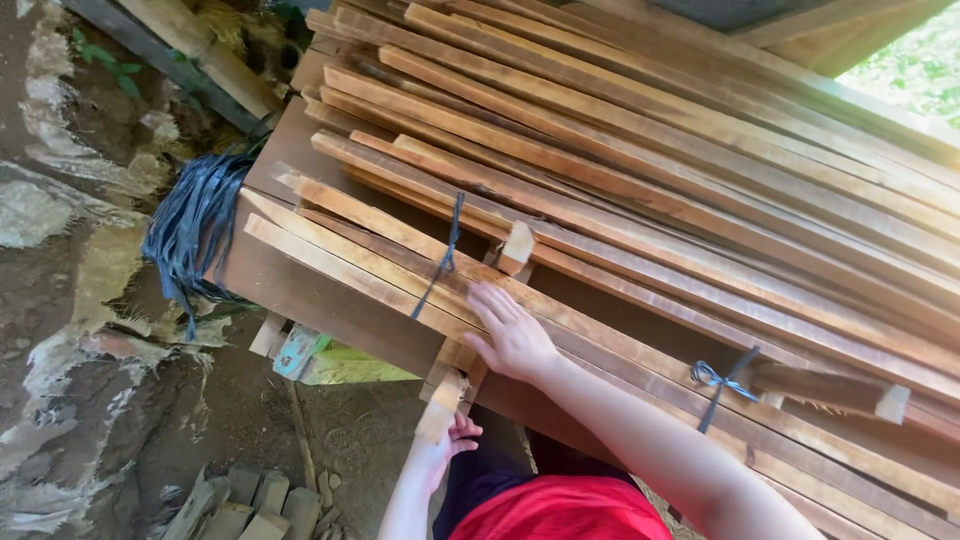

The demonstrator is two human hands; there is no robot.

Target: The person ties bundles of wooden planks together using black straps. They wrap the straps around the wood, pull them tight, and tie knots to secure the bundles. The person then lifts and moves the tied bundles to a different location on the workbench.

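Dirt floor (90, 400) fills left of frame, damp, pale patches. Small wood offcuts (245, 505) at bottom left. Dark weathered beam (190, 60) at upper left, green weeds (105, 60) beside it. Bright daylight, foliage (915, 65) at upper right corner. Outdoor shade, soft light.

We see our two bare arms without any sleeves, and both our right hand (512, 335) and our left hand (445, 448) have no gloves. Near the bottom edge, we wear a bright red cloth garment (560, 510) over dark clothing.
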